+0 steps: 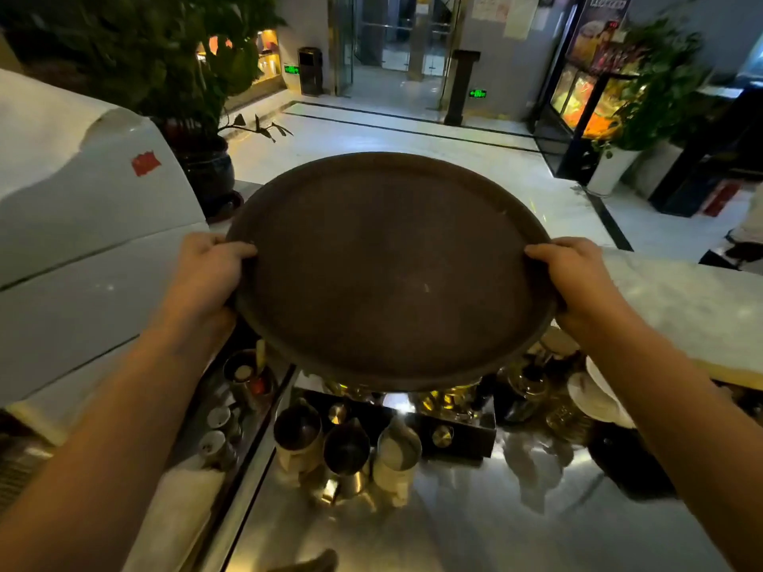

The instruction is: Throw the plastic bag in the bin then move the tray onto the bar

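Note:
A large round dark brown tray [392,274] is held up in front of me, bare and tilted slightly toward me. My left hand [206,278] grips its left rim, thumb on top. My right hand [578,282] grips its right rim the same way. The tray hovers over the near edge of the white marble bar [681,307], which runs to the right behind it. No plastic bag is in view. A dark bin [310,71] stands far off by the glass doors.
Below the tray, a steel counter [454,522] carries three metal jugs [347,452], cups, plates [598,398] and a black machine. A white curved appliance [82,200] rises at left. A potted plant [206,167] stands behind the bar.

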Demonstrator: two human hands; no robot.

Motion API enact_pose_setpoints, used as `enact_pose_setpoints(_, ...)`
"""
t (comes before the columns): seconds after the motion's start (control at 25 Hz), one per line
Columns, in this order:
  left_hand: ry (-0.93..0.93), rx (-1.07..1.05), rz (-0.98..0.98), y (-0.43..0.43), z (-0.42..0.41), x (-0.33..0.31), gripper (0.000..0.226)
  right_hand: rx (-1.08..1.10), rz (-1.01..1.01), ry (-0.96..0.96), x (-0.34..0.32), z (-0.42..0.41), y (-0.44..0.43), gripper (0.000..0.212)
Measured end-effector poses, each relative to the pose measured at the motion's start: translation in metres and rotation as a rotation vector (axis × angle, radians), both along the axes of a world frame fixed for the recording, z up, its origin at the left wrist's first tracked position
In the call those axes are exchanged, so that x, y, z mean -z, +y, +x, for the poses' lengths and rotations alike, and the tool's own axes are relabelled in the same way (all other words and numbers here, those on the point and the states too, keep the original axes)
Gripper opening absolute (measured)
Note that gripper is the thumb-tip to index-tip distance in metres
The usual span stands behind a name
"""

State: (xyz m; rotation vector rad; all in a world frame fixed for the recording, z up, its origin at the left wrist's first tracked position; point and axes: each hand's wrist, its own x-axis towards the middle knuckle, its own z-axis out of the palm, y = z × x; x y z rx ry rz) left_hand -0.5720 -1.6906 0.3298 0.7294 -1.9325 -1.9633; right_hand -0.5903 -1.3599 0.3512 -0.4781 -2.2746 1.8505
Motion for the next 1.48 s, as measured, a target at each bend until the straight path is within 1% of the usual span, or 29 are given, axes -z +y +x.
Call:
enact_pose_setpoints(0.04,-0.003,0.003,0.007,-0.004,-0.023,0.001,0.02,0.008,0.007,0.0,0.0,-0.021,-0.005,0.014)
enact_pose_setpoints(0.08,-0.008,0.003,-0.001,-0.007,-0.043,0.002,0.026,0.014,0.018,-0.001,0.002,-0.042,-0.009,0.019)
enact_pose_setpoints(0.12,-0.009,0.004,-0.016,-0.013,-0.067,0.006,0.027,0.012,0.036,-0.007,0.005,-0.065,-0.012,0.024)
enact_pose_setpoints(0.2,-0.028,0.014,-0.051,-0.02,-0.112,0.015,0.018,0.012,0.067,-0.024,0.014,-0.11,-0.018,0.029)
enact_pose_setpoints(0.24,-0.039,0.021,-0.066,-0.022,-0.132,0.019,0.015,0.011,0.074,-0.04,0.02,-0.131,-0.02,0.03)
enact_pose_setpoints(0.28,-0.049,0.021,-0.067,-0.024,-0.156,0.026,0.016,0.008,0.08,-0.058,0.026,-0.154,-0.021,0.03)
enact_pose_setpoints(0.36,-0.092,0.002,-0.059,-0.03,-0.203,0.041,0.028,0.004,0.073,-0.085,0.042,-0.202,-0.026,0.031)
enact_pose_setpoints(0.44,-0.155,-0.005,-0.03,-0.033,-0.236,0.057,0.034,0.012,0.1,-0.121,0.057,-0.231,-0.031,0.029)
enact_pose_setpoints(0.6,-0.225,0.002,-0.002,-0.04,-0.296,0.095,0.036,0.004,0.213,-0.186,0.1,-0.285,-0.036,0.028)
enact_pose_setpoints(0.68,-0.251,-0.011,-0.057,-0.044,-0.316,0.112,0.038,-0.012,0.3,-0.221,0.117,-0.302,-0.04,0.027)
enact_pose_setpoints(0.84,-0.299,-0.031,-0.209,-0.056,-0.34,0.139,0.038,-0.044,0.394,-0.268,0.144,-0.325,-0.046,0.026)
enact_pose_setpoints(1.0,-0.369,-0.019,-0.399,-0.065,-0.35,0.161,0.033,-0.057,0.476,-0.294,0.17,-0.332,-0.05,0.026)
enact_pose_setpoints(1.12,-0.374,-0.018,-0.419,-0.067,-0.35,0.173,0.031,-0.079,0.523,-0.307,0.18,-0.333,-0.053,0.025)
enact_pose_setpoints(1.2,-0.375,-0.007,-0.435,-0.068,-0.35,0.178,0.026,-0.081,0.543,-0.316,0.184,-0.333,-0.055,0.025)
enact_pose_setpoints(1.32,-0.377,-0.004,-0.498,-0.068,-0.349,0.18,0.021,-0.085,0.593,-0.294,0.188,-0.332,-0.056,0.024)
enact_pose_setpoints(1.44,-0.394,0.041,-0.613,-0.067,-0.345,0.176,0.026,-0.087,0.649,-0.255,0.186,-0.328,-0.055,0.021)
enact_pose_setpoints(1.48,-0.398,0.064,-0.624,-0.066,-0.343,0.174,0.029,-0.09,0.656,-0.249,0.185,-0.326,-0.054,0.019)
